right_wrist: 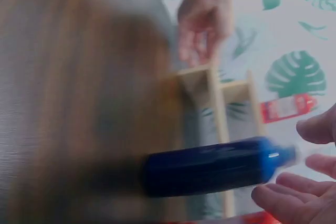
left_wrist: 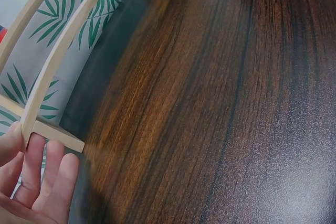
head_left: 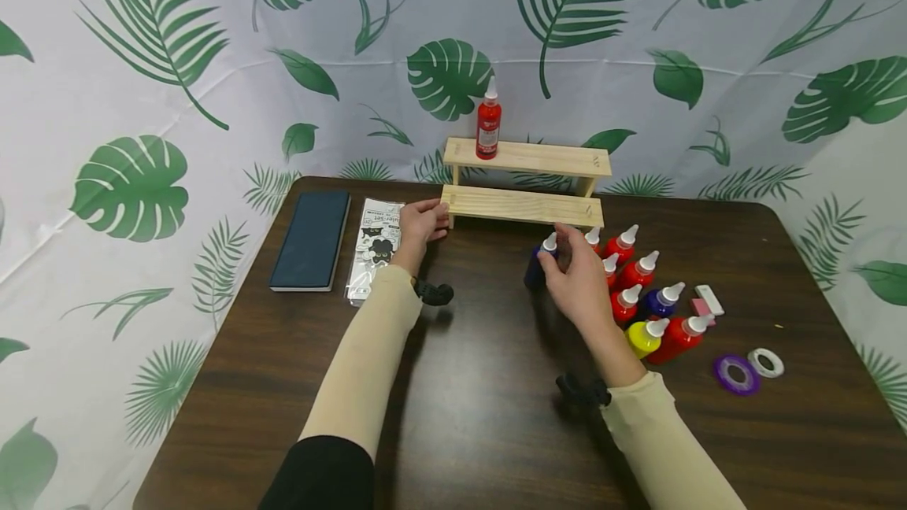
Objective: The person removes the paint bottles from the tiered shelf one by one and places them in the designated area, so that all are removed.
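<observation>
My left hand (head_left: 421, 228) pinches the left end of a two-tier wooden rack (head_left: 524, 205), thumb above and fingers below the lower shelf, as the left wrist view shows. A blue squeeze bottle (right_wrist: 210, 166) with a pale nozzle stands on the table in front of the rack's right part. Around its nozzle is my right hand (head_left: 581, 283), thumb and fingers spread apart; a gap shows between them and the nozzle in the blurred right wrist view. On the upper shelf, toward its left end, stands a red bottle (head_left: 488, 128).
Several red bottles (head_left: 638, 272), another blue one (head_left: 659, 302) and a yellow one (head_left: 643, 339) crowd right of my right hand. Beyond are erasers (head_left: 709, 300), a purple tape roll (head_left: 736, 375) and a white one (head_left: 767, 363). Left lie a dark notebook (head_left: 310, 241) and a ruler-set packet (head_left: 373, 246).
</observation>
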`<state>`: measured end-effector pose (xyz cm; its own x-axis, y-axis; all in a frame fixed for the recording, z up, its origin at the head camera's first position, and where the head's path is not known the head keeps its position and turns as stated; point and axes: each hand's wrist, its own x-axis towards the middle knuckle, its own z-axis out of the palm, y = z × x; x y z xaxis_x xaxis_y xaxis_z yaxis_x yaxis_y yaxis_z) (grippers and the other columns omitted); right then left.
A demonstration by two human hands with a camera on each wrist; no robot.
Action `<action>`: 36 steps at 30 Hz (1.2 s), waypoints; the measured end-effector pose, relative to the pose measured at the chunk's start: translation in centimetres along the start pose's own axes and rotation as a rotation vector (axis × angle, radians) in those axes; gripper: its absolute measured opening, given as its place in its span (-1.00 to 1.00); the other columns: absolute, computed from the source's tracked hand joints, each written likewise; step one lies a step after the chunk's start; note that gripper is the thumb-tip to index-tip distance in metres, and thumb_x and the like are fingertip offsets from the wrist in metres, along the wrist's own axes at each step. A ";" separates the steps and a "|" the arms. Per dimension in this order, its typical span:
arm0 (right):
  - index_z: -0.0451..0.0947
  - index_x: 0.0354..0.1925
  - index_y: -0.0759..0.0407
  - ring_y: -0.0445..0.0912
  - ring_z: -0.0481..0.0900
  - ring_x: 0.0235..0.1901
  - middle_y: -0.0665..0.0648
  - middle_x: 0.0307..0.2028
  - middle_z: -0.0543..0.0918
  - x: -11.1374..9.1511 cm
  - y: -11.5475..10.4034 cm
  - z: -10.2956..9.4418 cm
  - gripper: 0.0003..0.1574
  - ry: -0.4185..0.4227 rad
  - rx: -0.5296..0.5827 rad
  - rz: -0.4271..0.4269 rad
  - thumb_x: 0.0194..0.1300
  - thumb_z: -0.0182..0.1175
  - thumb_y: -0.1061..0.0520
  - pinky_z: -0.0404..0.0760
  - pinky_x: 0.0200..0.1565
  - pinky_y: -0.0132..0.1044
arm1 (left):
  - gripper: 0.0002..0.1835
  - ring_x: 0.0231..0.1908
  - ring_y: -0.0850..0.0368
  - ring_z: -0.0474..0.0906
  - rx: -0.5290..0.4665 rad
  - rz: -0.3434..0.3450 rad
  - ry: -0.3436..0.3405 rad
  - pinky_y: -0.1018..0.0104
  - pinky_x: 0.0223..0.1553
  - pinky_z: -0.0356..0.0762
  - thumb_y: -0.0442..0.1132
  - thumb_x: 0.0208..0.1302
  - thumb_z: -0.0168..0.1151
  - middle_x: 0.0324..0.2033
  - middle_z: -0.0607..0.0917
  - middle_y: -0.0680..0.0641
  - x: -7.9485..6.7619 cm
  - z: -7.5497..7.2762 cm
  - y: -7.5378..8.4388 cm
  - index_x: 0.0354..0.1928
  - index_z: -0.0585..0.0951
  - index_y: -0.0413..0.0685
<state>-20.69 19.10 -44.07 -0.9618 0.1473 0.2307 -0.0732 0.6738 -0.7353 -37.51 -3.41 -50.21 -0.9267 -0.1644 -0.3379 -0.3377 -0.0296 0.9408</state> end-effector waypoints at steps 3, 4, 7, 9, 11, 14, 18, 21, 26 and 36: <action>0.31 0.30 0.15 0.11 0.49 0.16 0.25 0.21 0.48 0.7 -1.4 -1.2 -0.37 0.030 0.017 -0.024 0.34 0.20 0.03 0.55 0.10 0.01 | -0.72 -0.34 0.06 0.71 0.004 0.000 -0.003 0.29 -0.43 0.70 -0.21 0.22 0.34 -0.32 0.75 -0.13 -0.1 0.0 0.0 -0.04 0.69 -0.10; 0.31 0.30 0.14 0.09 0.47 0.19 0.24 0.23 0.47 1.1 -1.9 -1.6 -0.37 0.041 0.027 -0.032 0.34 0.19 0.01 0.55 0.09 0.01 | -0.72 -0.34 0.05 0.71 0.004 0.002 -0.004 0.28 -0.43 0.70 -0.21 0.22 0.34 -0.31 0.75 -0.14 -0.1 0.0 0.1 -0.04 0.68 -0.11; 0.33 0.30 0.10 0.05 0.44 0.23 0.19 0.24 0.46 2.6 -3.5 -2.7 -0.38 0.074 0.055 -0.062 0.35 0.17 -0.03 0.54 0.11 0.01 | -0.72 -0.32 0.04 0.71 0.004 0.002 -0.004 0.29 -0.42 0.70 -0.21 0.22 0.33 -0.27 0.75 -0.15 -0.2 0.0 0.1 -0.03 0.68 -0.11; 0.35 0.30 0.10 0.03 0.45 0.22 0.17 0.23 0.47 4.1 -4.7 -3.2 -0.40 0.087 0.056 -0.082 0.36 0.15 -0.04 0.53 0.13 -0.01 | -0.71 -0.32 0.04 0.71 -0.001 0.003 -0.004 0.28 -0.42 0.70 -0.21 0.23 0.33 -0.27 0.75 -0.16 -0.2 -0.1 0.2 -0.03 0.68 -0.11; 0.35 0.30 0.09 0.02 0.45 0.22 0.15 0.24 0.47 5.8 -5.8 -3.5 -0.40 0.073 0.036 -0.079 0.37 0.13 -0.06 0.51 0.16 -0.04 | -0.72 -0.33 0.05 0.71 -0.004 0.006 -0.003 0.29 -0.42 0.70 -0.21 0.22 0.34 -0.28 0.75 -0.16 -0.2 -0.1 0.2 -0.03 0.68 -0.12; 0.33 0.32 0.07 0.02 0.43 0.23 0.13 0.25 0.46 8.6 -7.3 -3.3 -0.38 0.013 -0.002 -0.054 0.38 0.10 -0.08 0.48 0.20 -0.07 | -0.72 -0.37 0.08 0.71 -0.004 0.009 0.003 0.30 -0.44 0.69 -0.20 0.22 0.34 -0.32 0.74 -0.13 -0.2 -0.2 0.2 -0.04 0.68 -0.11; 0.26 0.37 0.05 0.03 0.41 0.25 0.15 0.27 0.43 12.4 -8.3 -1.9 -0.34 -0.088 -0.021 -0.023 0.39 0.09 -0.09 0.46 0.22 -0.10 | -0.72 -0.40 0.11 0.70 -0.004 0.005 0.008 0.33 -0.49 0.68 -0.19 0.21 0.35 -0.33 0.75 -0.13 -0.1 -0.1 0.0 -0.04 0.69 -0.10; 0.21 0.40 0.08 0.05 0.40 0.25 0.20 0.28 0.40 14.9 -8.3 -0.3 -0.30 -0.138 0.015 -0.021 0.39 0.10 -0.07 0.45 0.23 -0.13 | -0.71 -0.39 0.09 0.71 -0.005 0.007 0.008 0.34 -0.51 0.68 -0.20 0.20 0.36 -0.32 0.75 -0.15 -0.1 -0.1 0.1 -0.04 0.69 -0.10; -0.01 0.48 0.04 0.05 0.23 0.36 0.17 0.41 0.20 18.1 -7.9 2.4 -0.10 -0.181 0.112 0.020 0.34 0.14 -0.13 0.31 0.33 -0.15 | -0.71 -0.39 0.10 0.71 0.001 0.006 0.019 0.31 -0.50 0.68 -0.20 0.20 0.36 -0.33 0.75 -0.15 0.1 -0.2 -0.1 -0.04 0.69 -0.08; -0.03 0.49 -0.01 0.04 0.17 0.38 0.13 0.40 0.21 20.0 -7.8 4.9 -0.16 -0.209 0.212 0.060 0.40 0.10 -0.04 0.26 0.35 -0.14 | -0.72 -0.46 0.14 0.69 0.018 -0.007 0.002 0.28 -0.45 0.70 -0.20 0.19 0.37 -0.34 0.75 -0.13 0.1 -0.3 0.0 -0.06 0.69 -0.11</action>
<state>-40.66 13.27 -36.83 -0.9979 0.0153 0.0626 -0.0466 0.4986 -0.8656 -37.58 -3.73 -50.22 -0.9240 -0.1661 -0.3444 -0.3471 -0.0133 0.9377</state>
